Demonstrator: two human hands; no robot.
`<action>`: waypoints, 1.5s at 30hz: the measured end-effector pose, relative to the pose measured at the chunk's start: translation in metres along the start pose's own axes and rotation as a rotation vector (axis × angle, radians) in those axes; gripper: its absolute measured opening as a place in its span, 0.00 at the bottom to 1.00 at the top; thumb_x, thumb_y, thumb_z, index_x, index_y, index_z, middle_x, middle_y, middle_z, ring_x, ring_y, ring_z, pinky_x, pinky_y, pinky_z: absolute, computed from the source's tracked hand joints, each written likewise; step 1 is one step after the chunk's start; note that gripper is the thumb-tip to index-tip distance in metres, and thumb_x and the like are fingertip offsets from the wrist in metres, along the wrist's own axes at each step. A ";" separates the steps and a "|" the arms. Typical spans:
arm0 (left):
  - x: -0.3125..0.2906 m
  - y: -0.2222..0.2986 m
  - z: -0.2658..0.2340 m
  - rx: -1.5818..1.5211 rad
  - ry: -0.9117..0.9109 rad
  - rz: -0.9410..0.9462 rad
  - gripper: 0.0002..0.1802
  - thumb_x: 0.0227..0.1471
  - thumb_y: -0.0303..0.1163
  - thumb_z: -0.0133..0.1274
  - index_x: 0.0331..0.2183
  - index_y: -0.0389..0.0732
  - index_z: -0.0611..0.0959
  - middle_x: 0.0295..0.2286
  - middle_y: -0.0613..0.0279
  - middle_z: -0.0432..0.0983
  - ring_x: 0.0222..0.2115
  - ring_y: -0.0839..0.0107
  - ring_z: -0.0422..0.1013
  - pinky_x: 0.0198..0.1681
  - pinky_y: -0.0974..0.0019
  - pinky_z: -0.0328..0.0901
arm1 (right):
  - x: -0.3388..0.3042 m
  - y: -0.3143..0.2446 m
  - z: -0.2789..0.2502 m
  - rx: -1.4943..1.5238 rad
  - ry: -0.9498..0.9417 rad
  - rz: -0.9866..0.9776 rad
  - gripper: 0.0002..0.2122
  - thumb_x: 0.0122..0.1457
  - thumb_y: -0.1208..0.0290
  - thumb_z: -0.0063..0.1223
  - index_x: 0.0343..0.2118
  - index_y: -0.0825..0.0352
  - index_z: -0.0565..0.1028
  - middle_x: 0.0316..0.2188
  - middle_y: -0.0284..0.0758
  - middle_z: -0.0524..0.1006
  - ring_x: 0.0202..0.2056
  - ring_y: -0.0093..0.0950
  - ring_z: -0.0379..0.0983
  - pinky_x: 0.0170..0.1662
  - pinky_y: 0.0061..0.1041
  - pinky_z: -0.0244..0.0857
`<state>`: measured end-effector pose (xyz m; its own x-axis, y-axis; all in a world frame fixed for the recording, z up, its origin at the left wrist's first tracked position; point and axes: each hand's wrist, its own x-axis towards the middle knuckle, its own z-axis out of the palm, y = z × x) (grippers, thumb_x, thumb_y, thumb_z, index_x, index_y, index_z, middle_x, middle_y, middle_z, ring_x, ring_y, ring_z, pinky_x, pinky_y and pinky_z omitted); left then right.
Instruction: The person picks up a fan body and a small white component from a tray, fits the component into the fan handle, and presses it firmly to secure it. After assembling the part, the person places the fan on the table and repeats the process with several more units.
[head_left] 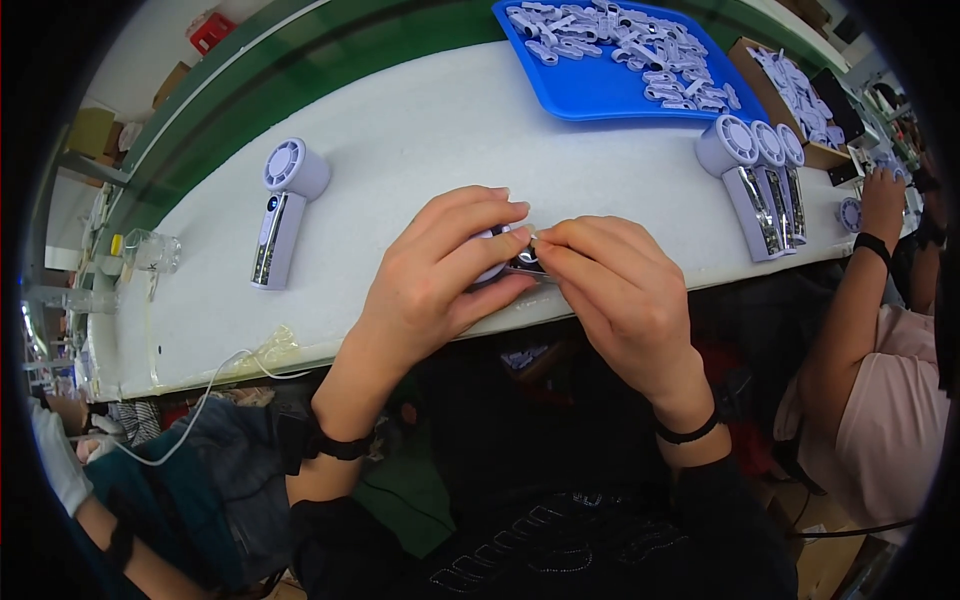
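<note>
In front of me, near the table's front edge, my left hand (425, 265) is closed round a lavender handheld fan (487, 274). Most of that fan is covered by my fingers; a bit of its round head and a shiny dark part show between my hands. My right hand (625, 290) pinches with thumb and fingertips right against the shiny part. Whatever lies in that pinch is too small to make out. Away to the left lies another lavender fan (284, 232), its mirrored handle panel facing up.
Three lavender fans (743, 190) lie side by side at the right. Behind them are a blue tray (570, 106) of small lavender parts and a cardboard box (826, 156) of similar parts. A white cable (205, 400) hangs over the left edge. Co-workers' arms (868, 270) are on both sides.
</note>
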<state>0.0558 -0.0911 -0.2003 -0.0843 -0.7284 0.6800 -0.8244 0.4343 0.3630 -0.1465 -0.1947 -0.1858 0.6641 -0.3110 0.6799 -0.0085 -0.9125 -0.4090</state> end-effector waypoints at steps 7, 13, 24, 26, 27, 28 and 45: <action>0.004 0.004 -0.003 0.062 -0.024 0.016 0.21 0.37 0.27 0.77 0.37 0.36 0.88 0.44 0.56 0.86 0.49 0.50 0.81 0.50 0.53 0.78 | 0.001 0.003 -0.003 0.073 -0.052 0.020 0.09 0.55 0.87 0.65 0.40 0.75 0.82 0.40 0.43 0.83 0.44 0.42 0.82 0.45 0.35 0.78; 0.011 0.014 -0.010 0.234 -0.059 0.103 0.20 0.37 0.27 0.77 0.35 0.36 0.88 0.42 0.57 0.87 0.47 0.51 0.82 0.48 0.57 0.79 | 0.002 0.000 -0.006 0.037 -0.078 0.002 0.09 0.55 0.87 0.65 0.39 0.76 0.81 0.41 0.42 0.83 0.44 0.42 0.82 0.45 0.35 0.78; 0.001 0.020 0.000 0.203 -0.016 0.022 0.19 0.41 0.29 0.75 0.38 0.37 0.88 0.45 0.57 0.86 0.51 0.53 0.80 0.55 0.46 0.75 | -0.002 -0.003 -0.008 -0.023 -0.156 -0.005 0.12 0.56 0.85 0.66 0.43 0.74 0.82 0.44 0.42 0.83 0.47 0.43 0.82 0.53 0.40 0.77; 0.006 0.024 0.000 0.267 -0.041 0.036 0.20 0.41 0.29 0.75 0.38 0.37 0.88 0.46 0.57 0.86 0.52 0.53 0.80 0.57 0.44 0.74 | -0.017 -0.008 0.000 -0.119 -0.077 0.014 0.15 0.56 0.83 0.67 0.47 0.74 0.83 0.48 0.42 0.83 0.49 0.44 0.82 0.56 0.41 0.76; 0.005 0.026 0.001 0.296 -0.060 0.040 0.20 0.42 0.30 0.74 0.39 0.37 0.87 0.47 0.57 0.85 0.53 0.54 0.79 0.58 0.44 0.72 | -0.022 -0.010 0.001 -0.160 -0.036 0.020 0.16 0.56 0.82 0.67 0.49 0.73 0.83 0.49 0.42 0.84 0.51 0.44 0.82 0.57 0.42 0.76; 0.005 0.027 0.001 0.326 -0.080 0.044 0.21 0.42 0.31 0.73 0.40 0.38 0.87 0.47 0.57 0.84 0.53 0.55 0.78 0.60 0.43 0.70 | -0.024 -0.010 -0.002 -0.162 -0.037 0.019 0.16 0.56 0.82 0.67 0.49 0.73 0.83 0.49 0.42 0.84 0.51 0.44 0.82 0.57 0.42 0.76; 0.007 0.008 0.000 0.306 -0.129 0.127 0.24 0.42 0.35 0.73 0.43 0.40 0.87 0.48 0.61 0.82 0.53 0.58 0.76 0.51 0.53 0.72 | -0.025 -0.002 -0.001 -0.178 -0.033 0.088 0.22 0.52 0.82 0.71 0.52 0.76 0.80 0.51 0.46 0.82 0.49 0.45 0.81 0.51 0.37 0.77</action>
<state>0.0486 -0.0928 -0.1929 -0.2511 -0.7482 0.6141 -0.9305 0.3614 0.0597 -0.1636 -0.1851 -0.2015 0.6793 -0.3850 0.6247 -0.1974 -0.9158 -0.3497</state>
